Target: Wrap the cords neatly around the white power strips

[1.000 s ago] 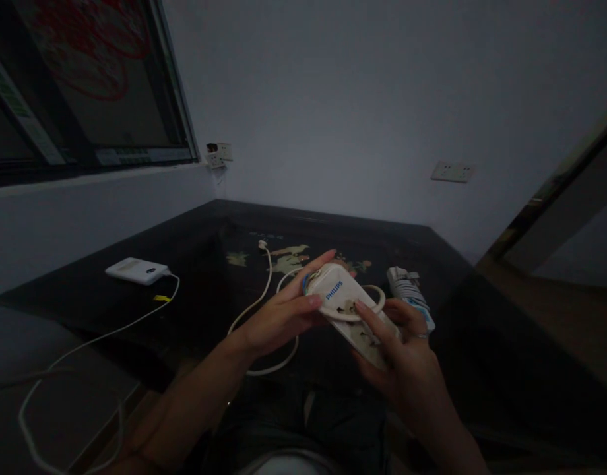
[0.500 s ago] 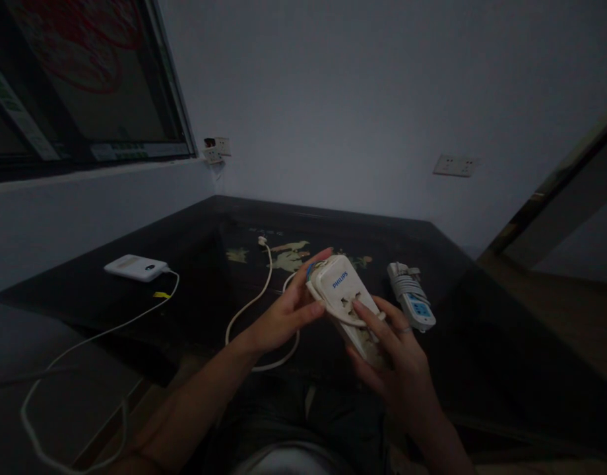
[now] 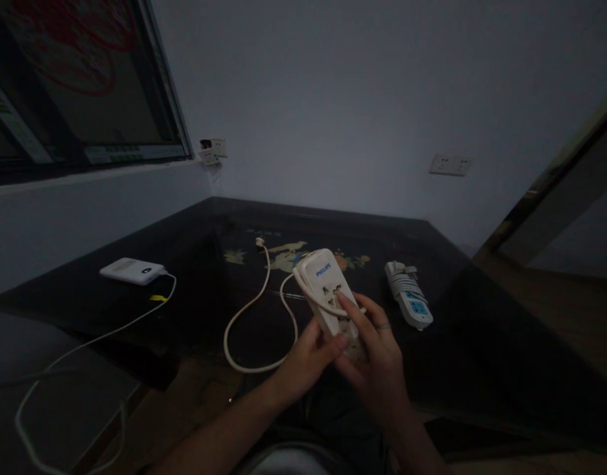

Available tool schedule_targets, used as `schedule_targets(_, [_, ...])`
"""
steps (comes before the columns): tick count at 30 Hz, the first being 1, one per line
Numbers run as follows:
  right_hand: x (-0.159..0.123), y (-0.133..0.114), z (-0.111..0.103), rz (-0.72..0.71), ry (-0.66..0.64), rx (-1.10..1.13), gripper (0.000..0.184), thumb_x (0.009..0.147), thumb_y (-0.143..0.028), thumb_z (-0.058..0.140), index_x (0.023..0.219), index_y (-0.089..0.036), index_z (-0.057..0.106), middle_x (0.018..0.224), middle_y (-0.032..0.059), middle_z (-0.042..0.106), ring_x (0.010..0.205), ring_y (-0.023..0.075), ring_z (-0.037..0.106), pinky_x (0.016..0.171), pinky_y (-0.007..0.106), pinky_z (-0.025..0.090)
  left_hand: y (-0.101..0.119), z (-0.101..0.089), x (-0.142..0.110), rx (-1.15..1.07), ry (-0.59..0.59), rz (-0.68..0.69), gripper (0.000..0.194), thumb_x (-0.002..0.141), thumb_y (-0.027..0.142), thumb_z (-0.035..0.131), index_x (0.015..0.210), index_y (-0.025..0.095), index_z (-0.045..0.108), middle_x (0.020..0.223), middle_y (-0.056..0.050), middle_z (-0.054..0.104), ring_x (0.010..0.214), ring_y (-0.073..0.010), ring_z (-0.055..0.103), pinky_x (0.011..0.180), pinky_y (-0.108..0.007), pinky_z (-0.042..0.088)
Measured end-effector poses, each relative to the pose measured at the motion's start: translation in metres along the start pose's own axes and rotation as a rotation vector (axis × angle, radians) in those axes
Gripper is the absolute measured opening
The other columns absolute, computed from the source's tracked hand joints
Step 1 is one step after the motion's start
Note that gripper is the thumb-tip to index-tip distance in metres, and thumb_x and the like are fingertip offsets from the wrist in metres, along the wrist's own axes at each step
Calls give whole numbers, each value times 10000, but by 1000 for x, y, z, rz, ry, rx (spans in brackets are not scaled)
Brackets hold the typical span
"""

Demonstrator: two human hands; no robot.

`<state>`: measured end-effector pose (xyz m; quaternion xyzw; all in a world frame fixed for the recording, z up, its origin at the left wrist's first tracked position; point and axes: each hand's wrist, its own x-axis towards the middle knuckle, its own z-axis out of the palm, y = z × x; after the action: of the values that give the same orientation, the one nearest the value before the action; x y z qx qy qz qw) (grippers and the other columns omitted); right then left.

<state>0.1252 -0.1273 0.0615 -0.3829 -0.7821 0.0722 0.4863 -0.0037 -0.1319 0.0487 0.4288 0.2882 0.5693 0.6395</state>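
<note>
Between my two hands is a white power strip marked PHILIPS, tilted above the near part of the table. My right hand grips its lower right side, with fingers resting on the sockets and on the cord that crosses its face. Against its lower left side my left hand is closed, the thumb on the near end; some of its fingers are hidden behind the strip. The strip's white cord loops over the table to the left. It ends in a plug farther back.
A second power strip, its grey cord wound round it, lies to the right on the dark table. At the left is a white power bank with a cable hanging over the edge. Wall sockets are behind.
My left hand has slid from the strip's upper left side down to its lower end. The strip and my right hand have shifted a little to the left.
</note>
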Motion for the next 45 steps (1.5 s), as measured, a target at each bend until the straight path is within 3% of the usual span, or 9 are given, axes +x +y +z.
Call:
schedule_targets(5, [2, 0, -7, 48, -107, 79, 527, 829, -194, 583, 1337, -292, 483, 1326, 97, 467, 1201, 241, 516, 955, 389, 490, -3, -8, 1, -62, 120, -1, 463, 760, 409, 709, 1166, 204, 621, 1247, -88, 622, 1214, -278, 522, 1038, -388, 391])
schedule_targets(8, [4, 3, -14, 127, -133, 161, 459, 860, -222, 558, 1312, -254, 486, 1213, 98, 552, 1046, 201, 591, 801, 317, 550, -1, -16, 3, -98, 146, -19, 465, 780, 438, 681, 1185, 223, 603, 1185, -77, 655, 1142, -265, 574, 979, -382, 442])
schedule_targets(11, [5, 7, -15, 184, -64, 105, 300, 834, -225, 594, 1134, -217, 587, 931, 60, 615, 752, 168, 586, 643, 282, 527, -3, -23, 0, -59, 174, -11, 448, 803, 445, 654, 1186, 217, 605, 1163, -72, 664, 1101, -242, 597, 951, -339, 455])
schedule_targets(15, [9, 18, -12, 166, -123, 136, 65, 818, -265, 628, 836, -203, 631, 814, 44, 603, 769, 186, 568, 671, 290, 486, -4, -26, -7, -49, 206, -12, 509, 788, 503, 647, 1187, 190, 594, 1083, -84, 691, 988, -231, 644, 852, -308, 498])
schedule_targets(20, [15, 44, -11, 173, -274, 333, 306, 857, -404, 560, 645, -184, 564, 674, 19, 587, 683, 171, 563, 635, 273, 439, 2, -27, -10, -170, 197, -112, 637, 749, 595, 635, 1213, 176, 508, 886, -100, 712, 756, -238, 682, 659, -366, 559])
schedule_targets(24, [18, 58, -14, 239, -317, 413, 359, 832, -472, 575, 631, -175, 578, 616, 4, 567, 605, 151, 535, 572, 253, 406, 8, -29, -12, -204, 149, -173, 581, 748, 562, 655, 1128, 144, 520, 867, -125, 705, 695, -232, 671, 553, -351, 563])
schedule_targets(29, [20, 62, -22, 274, -346, 431, 369, 802, -504, 596, 651, -169, 628, 619, 20, 595, 608, 157, 553, 565, 252, 417, 10, -33, -16, -180, 136, -209, 517, 697, 364, 763, 1113, 165, 528, 884, -109, 710, 709, -222, 669, 547, -331, 568])
schedule_targets(34, [20, 63, -23, 292, -344, 456, 372, 799, -501, 603, 636, -168, 633, 615, 26, 602, 610, 161, 557, 572, 257, 423, 7, -36, -18, -195, 105, -201, 497, 717, 364, 745, 1114, 158, 528, 892, -117, 711, 707, -219, 674, 548, -324, 574])
schedule_targets(45, [20, 65, -25, 188, -379, 468, 447, 813, -548, 573, 569, -173, 579, 546, -8, 528, 553, 138, 485, 563, 258, 377, 10, -49, -24, -265, -107, -135, 425, 747, 350, 723, 1065, 154, 522, 873, -118, 711, 713, -216, 685, 569, -317, 583])
